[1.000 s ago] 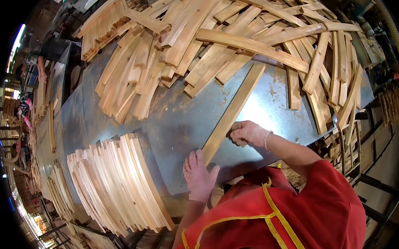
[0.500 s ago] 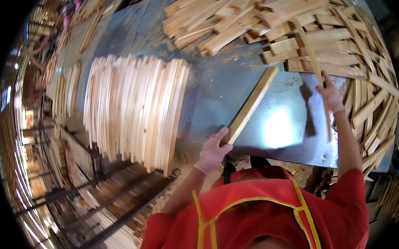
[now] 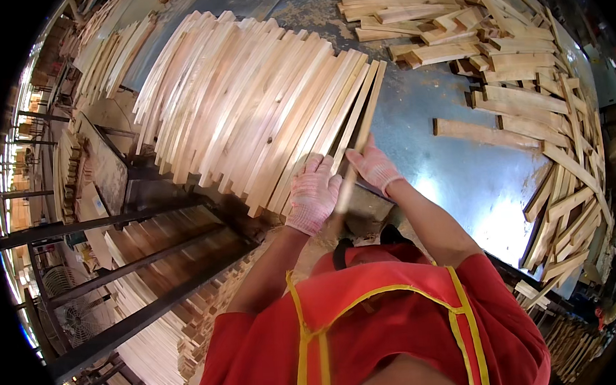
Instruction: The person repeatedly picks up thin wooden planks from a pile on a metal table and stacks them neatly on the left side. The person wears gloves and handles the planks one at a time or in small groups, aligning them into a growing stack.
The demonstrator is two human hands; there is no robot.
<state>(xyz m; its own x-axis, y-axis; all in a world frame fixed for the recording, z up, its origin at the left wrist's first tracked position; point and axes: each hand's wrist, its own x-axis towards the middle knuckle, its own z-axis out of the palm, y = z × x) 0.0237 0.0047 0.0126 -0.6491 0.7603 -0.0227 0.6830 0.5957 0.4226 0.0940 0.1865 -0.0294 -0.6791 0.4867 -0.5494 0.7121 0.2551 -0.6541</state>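
Note:
A row of pale wooden strips (image 3: 247, 118) stands packed side by side on the metal table. At its right end two strips lean slightly apart from the others, with dark gaps between them. My left hand (image 3: 312, 194), in a pinkish-white glove, is closed around the near end of one of these, fingers over the row's edge and thumb to the right. The gloved right hand (image 3: 375, 168) grips the outermost wooden strip (image 3: 372, 107) near its lower part. That strip's near end is blurred and juts past the table edge.
Loose wooden pieces (image 3: 497, 61) lie heaped on the right and far right of the metal table (image 3: 416, 108). Below left, dark metal bars (image 3: 153, 318) cross above stacked wood (image 3: 144, 344). A fan (image 3: 71, 302) stands at the far left.
Both hands have come together at the right end of the row, each bringing a strip. My right hand has moved left from the loose heap. The view has turned.

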